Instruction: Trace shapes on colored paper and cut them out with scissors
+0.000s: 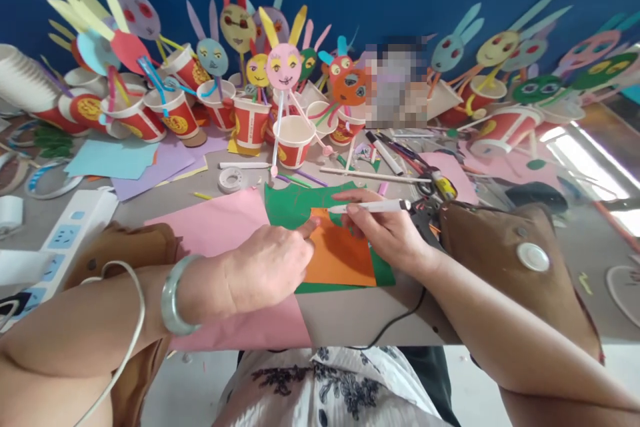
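Observation:
My right hand pinches a white marker pen. The pen lies nearly level, its tip pointing left at the top edge of an orange paper sheet. My left hand has its fingers curled, with the index fingertip pressing on the orange paper close to the pen tip. Whether anything small lies beneath that fingertip is hidden. Under the orange sheet is green paper with a cut, uneven top edge. A large pink sheet spreads beneath my left forearm.
Red-and-white paper cups carrying paper rabbit faces line the back. A tape roll, several pens and coloured sheets lie before them. A power strip stands left; a brown bag-like item sits right. A black cable crosses the front edge.

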`<state>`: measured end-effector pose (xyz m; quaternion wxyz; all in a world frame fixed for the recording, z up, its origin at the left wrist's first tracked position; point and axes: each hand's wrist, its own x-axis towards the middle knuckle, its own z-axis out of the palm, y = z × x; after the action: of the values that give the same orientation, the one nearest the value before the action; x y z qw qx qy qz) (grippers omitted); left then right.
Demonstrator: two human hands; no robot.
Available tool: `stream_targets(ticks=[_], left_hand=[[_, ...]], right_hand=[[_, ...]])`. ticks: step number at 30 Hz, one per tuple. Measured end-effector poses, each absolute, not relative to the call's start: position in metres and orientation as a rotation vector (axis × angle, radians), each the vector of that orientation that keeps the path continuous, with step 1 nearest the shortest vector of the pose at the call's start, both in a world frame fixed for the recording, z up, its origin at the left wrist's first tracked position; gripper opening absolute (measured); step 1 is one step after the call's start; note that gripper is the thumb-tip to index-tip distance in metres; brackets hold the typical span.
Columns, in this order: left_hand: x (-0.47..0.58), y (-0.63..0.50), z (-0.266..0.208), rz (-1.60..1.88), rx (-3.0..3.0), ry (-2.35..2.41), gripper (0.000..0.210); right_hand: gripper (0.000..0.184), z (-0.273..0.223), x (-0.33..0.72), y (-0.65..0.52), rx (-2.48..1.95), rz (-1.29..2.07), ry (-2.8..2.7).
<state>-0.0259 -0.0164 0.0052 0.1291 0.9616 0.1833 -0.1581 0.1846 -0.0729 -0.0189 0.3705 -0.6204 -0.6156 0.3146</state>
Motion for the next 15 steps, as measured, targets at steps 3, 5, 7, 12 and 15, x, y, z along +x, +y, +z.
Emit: stream_targets(ticks=[3, 5, 7, 12, 15], left_hand=[[-0.027, -0.017, 0.004, -0.458, 2.796, 0.533, 0.018], [-0.027, -0.017, 0.004, -0.465, 2.805, 0.545, 0.019], [-0.026, -0.017, 0.006, -0.479, 2.829, 0.561, 0.021], [-0.022, -0.018, 0.012, -0.491, 2.868, 0.547, 0.03], [-0.022, -0.017, 0.015, -0.504, 2.849, 0.577, 0.028]], right_hand=[[0.014, -0.024, 0.185, -0.074, -1.573, 0.804, -1.581], [0.008, -0.026, 0.184, -0.074, -1.58, 0.791, -1.6], [0.008, -0.026, 0.184, -0.074, -1.585, 0.785, -1.619], [0.01, -0.028, 0.184, -0.072, -1.579, 0.765, -1.644], [0.007, -0.03, 0.184, -0.071, -1.582, 0.754, -1.65]])
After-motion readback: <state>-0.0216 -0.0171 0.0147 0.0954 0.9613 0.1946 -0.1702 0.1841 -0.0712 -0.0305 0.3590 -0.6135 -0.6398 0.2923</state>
